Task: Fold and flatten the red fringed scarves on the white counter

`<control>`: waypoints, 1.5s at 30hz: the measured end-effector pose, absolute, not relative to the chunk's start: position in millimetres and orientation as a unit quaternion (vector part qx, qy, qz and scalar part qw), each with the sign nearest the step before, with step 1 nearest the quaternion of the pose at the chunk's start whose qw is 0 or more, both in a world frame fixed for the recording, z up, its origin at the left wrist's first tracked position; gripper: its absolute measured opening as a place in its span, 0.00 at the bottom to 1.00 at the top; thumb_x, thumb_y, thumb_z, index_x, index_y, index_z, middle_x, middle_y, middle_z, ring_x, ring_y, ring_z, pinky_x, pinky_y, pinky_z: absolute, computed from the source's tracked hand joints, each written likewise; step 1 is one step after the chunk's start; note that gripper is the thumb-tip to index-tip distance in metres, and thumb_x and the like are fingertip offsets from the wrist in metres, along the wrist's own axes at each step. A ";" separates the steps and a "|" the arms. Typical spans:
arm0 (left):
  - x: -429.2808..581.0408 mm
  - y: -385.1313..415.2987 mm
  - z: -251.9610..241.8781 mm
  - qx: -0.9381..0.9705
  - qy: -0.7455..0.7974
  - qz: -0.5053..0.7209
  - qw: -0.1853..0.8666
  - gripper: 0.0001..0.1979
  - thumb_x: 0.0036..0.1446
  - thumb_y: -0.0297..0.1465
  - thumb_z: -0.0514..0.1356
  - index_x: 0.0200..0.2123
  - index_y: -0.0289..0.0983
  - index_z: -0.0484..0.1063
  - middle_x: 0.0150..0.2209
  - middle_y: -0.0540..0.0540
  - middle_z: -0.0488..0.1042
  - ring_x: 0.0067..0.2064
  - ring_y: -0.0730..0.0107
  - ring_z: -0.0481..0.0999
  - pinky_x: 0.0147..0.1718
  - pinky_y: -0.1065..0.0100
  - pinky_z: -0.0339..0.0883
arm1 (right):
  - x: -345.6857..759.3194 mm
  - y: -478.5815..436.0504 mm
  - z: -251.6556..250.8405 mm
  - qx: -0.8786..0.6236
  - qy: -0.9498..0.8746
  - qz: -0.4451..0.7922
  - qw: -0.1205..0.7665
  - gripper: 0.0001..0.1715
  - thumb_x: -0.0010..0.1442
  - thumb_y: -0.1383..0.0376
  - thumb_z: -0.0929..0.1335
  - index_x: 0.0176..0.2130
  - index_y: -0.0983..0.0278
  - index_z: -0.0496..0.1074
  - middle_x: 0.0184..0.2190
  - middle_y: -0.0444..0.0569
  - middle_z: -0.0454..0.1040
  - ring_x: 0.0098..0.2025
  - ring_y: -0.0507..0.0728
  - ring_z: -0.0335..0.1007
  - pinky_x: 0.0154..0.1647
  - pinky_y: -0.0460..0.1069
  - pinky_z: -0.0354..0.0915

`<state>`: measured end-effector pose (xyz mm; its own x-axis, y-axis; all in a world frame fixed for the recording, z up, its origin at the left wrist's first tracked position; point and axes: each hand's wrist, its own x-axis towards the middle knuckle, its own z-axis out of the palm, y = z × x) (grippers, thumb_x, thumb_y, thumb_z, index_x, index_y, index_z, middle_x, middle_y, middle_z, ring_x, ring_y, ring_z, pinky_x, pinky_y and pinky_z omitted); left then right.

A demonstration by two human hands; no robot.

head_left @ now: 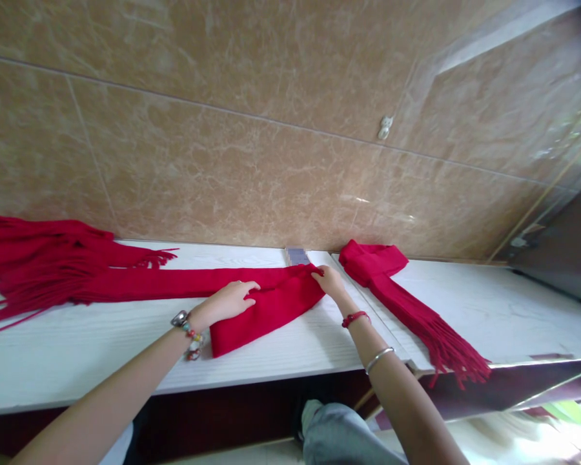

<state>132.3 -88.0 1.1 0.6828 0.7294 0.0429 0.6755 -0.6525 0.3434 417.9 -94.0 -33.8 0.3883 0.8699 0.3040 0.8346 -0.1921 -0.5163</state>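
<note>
A long red scarf (271, 315) lies across the white tabletop, doubled over at its right end, with one flap angled toward the near edge. At that fold, my right hand (330, 281) pinches the cloth between thumb and fingers. My left hand (228, 305) rests on the scarf further left, thumb and forefinger apart over the cloth. To the left, the strip runs up to a heap of red fringed scarves (53, 255); their overlap hides where each one ends. Right of my hands lies another red scarf (399, 302), folded at the back, its fringe hanging over the near edge.
Behind the middle scarf sits a small grey stack (297, 257) against the tiled wall (252, 174). A seam crosses the white tabletop (111, 361) beside the right scarf. A small white figure (385, 127) is on the wall. My leg (341, 436) is below the table edge.
</note>
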 end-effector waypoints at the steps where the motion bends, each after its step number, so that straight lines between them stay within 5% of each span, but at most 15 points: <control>1: 135.6 -87.1 1.1 0.904 0.392 0.096 0.139 0.19 0.55 0.31 0.53 0.51 0.36 0.65 0.47 0.41 0.71 0.48 0.62 0.69 0.45 0.68 0.61 | 423.1 -91.8 -31.7 -0.771 -0.550 0.029 0.320 0.12 0.53 0.67 0.64 0.39 0.68 0.72 0.37 0.55 0.75 0.40 0.58 0.70 0.41 0.49 0.63; 8: 145.8 -81.1 -2.0 0.898 0.434 0.045 0.062 0.24 0.57 0.37 0.53 0.55 0.34 0.60 0.50 0.35 0.68 0.50 0.55 0.67 0.46 0.60 0.60 | 447.3 -91.7 -39.3 -0.772 -0.533 0.045 0.344 0.22 0.54 0.68 0.63 0.50 0.67 0.65 0.32 0.48 0.75 0.33 0.54 0.72 0.34 0.47 0.65; 11: 148.7 -81.5 -7.6 0.890 0.453 0.044 0.012 0.28 0.57 0.42 0.51 0.59 0.39 0.54 0.61 0.36 0.52 0.60 0.48 0.52 0.53 0.50 0.50 | 448.9 -91.0 -45.9 -0.780 -0.524 0.031 0.339 0.24 0.52 0.70 0.65 0.50 0.66 0.64 0.33 0.50 0.75 0.36 0.55 0.71 0.37 0.48 0.65; 14: 149.7 -86.8 -9.7 0.896 0.432 -0.040 0.090 0.31 0.58 0.47 0.44 0.62 0.41 0.47 0.65 0.43 0.37 0.64 0.50 0.36 0.56 0.46 0.38 | 449.6 -87.8 -47.3 -0.786 -0.514 0.017 0.343 0.26 0.53 0.70 0.64 0.53 0.66 0.62 0.33 0.50 0.74 0.38 0.56 0.70 0.41 0.49 0.63; 18: 147.2 -105.5 -4.7 0.906 0.372 -0.124 0.160 0.37 0.57 0.48 0.44 0.63 0.37 0.37 0.64 0.43 0.31 0.64 0.54 0.31 0.58 0.50 0.35 | 452.6 -86.1 -47.5 -0.786 -0.510 0.011 0.349 0.26 0.54 0.69 0.63 0.54 0.66 0.60 0.36 0.50 0.74 0.38 0.55 0.70 0.41 0.49 0.64; 21: 144.6 -119.8 0.2 0.917 0.333 -0.123 0.181 0.41 0.55 0.47 0.49 0.63 0.35 0.32 0.64 0.40 0.30 0.64 0.56 0.31 0.59 0.56 0.38 | 454.1 -86.5 -49.3 -0.782 -0.520 0.010 0.343 0.25 0.54 0.69 0.63 0.52 0.66 0.62 0.37 0.51 0.73 0.38 0.56 0.70 0.42 0.50 0.64; 25: 141.1 -123.5 1.8 0.916 0.352 -0.112 0.160 0.41 0.52 0.46 0.54 0.63 0.47 0.35 0.64 0.44 0.26 0.63 0.51 0.27 0.57 0.48 0.34 | 448.3 -87.6 -49.8 -0.774 -0.536 -0.007 0.335 0.24 0.55 0.70 0.61 0.52 0.69 0.63 0.43 0.57 0.71 0.46 0.59 0.67 0.48 0.53 0.60; 29: 138.5 -114.6 -5.0 0.932 0.329 -0.082 0.128 0.36 0.51 0.51 0.53 0.61 0.52 0.44 0.64 0.46 0.28 0.62 0.46 0.24 0.56 0.43 0.31 | 425.9 -94.6 -51.6 -0.740 -0.581 -0.104 0.324 0.28 0.58 0.65 0.58 0.57 0.73 0.56 0.55 0.64 0.59 0.58 0.62 0.53 0.55 0.57 0.53; 34: 138.5 -102.7 -19.6 0.931 0.354 0.012 0.085 0.33 0.56 0.52 0.43 0.62 0.49 0.41 0.65 0.44 0.31 0.63 0.47 0.27 0.55 0.42 0.31 | 396.1 -107.1 -61.5 -0.745 -0.627 -0.119 0.197 0.34 0.62 0.57 0.55 0.60 0.75 0.47 0.62 0.65 0.46 0.64 0.63 0.36 0.58 0.63 0.44; 45: 139.5 -97.5 -22.3 0.916 0.383 -0.028 0.117 0.34 0.56 0.52 0.42 0.63 0.46 0.40 0.64 0.45 0.35 0.63 0.46 0.32 0.55 0.42 0.33 | 397.3 -106.9 -54.9 -0.772 -0.611 -0.082 0.156 0.36 0.63 0.55 0.54 0.60 0.78 0.45 0.62 0.66 0.43 0.64 0.63 0.37 0.59 0.59 0.43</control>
